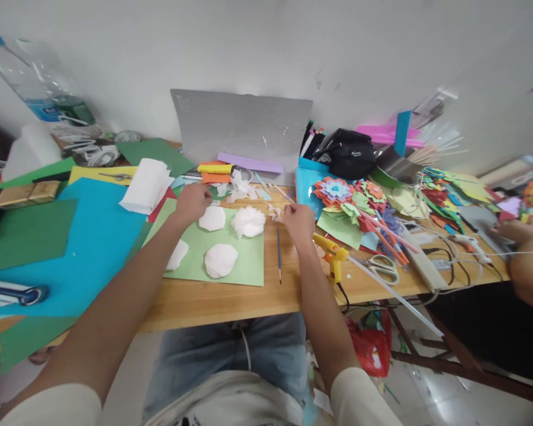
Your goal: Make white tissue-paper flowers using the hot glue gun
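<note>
My left hand (190,202) rests closed at the far edge of a light green paper sheet (244,263), knuckles up, beside a white tissue flower (212,218); what its fingers hold is hidden. My right hand (298,222) is closed, pinching the end of a thin pink stick (282,193) that slants away to the upper left. Three more white tissue flowers lie on the green sheet: a fluffy one (248,222), a flat one (221,260) and one (177,254) partly behind my left forearm. A thin blue paintbrush (279,254) lies between my arms.
A yellow glue gun (333,254) and scissors (384,269) lie right of my right arm. Coloured paper flowers (337,192), a black pouch (350,155), blue card (84,236), a water bottle (39,89) and a grey board (244,127) crowd the wooden table (217,302). Another person's hand (526,236) works at far right.
</note>
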Demonstrator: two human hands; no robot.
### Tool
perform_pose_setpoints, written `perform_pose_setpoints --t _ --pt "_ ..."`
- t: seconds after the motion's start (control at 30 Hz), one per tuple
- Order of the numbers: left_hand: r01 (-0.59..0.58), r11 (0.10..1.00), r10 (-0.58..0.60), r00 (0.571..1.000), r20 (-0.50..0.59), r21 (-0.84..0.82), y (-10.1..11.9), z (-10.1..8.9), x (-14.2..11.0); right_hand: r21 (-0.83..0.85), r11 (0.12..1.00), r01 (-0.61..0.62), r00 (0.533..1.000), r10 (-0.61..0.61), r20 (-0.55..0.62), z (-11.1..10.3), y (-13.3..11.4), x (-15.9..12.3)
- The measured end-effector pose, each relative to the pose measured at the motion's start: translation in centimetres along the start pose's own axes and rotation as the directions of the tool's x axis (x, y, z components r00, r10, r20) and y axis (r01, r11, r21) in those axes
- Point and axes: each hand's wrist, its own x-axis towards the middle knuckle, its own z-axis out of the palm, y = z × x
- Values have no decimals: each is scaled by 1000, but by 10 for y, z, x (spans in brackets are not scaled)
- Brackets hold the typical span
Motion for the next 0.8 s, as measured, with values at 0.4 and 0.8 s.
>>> perform_pose_setpoints --t 0.4,0.8 --pt "69 996 -71 997 -34 -49 5 -13 -2 -15 999 29 1000 -29 6 -1 -3 -2" --pt "64 996 -67 996 -52 -59 -9 -17 -1 9 998 54 998 -54 -11 0 -4 -3"
